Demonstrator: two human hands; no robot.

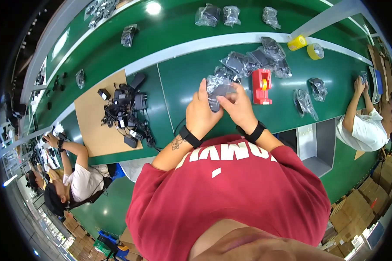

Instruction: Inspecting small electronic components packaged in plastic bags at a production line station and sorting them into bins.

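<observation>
A dark power adapter in a clear plastic bag (pixel 217 92) is held over the green bench in front of me. My left hand (pixel 200 111) wraps its left side and underside, with the fingers partly hidden behind it. The thumb of my right hand (pixel 240 108) presses on the adapter's face, while that hand's fingers curl by its right edge. Just right of my hands stands a red tape dispenser (pixel 262 97) with a yellow roll. Beyond them lies a pile of bagged adapters (pixel 236 63), close to my fingertips.
Loose adapters with tangled cables (pixel 124 106) lie on a cardboard sheet (pixel 88 117) at left. More bagged adapters (pixel 304 104) and yellow tape rolls (pixel 297 42) are at right. A rail (pixel 196 48) borders the far green surface. Co-workers sit on both sides; a grey bin (pixel 321 150) is below.
</observation>
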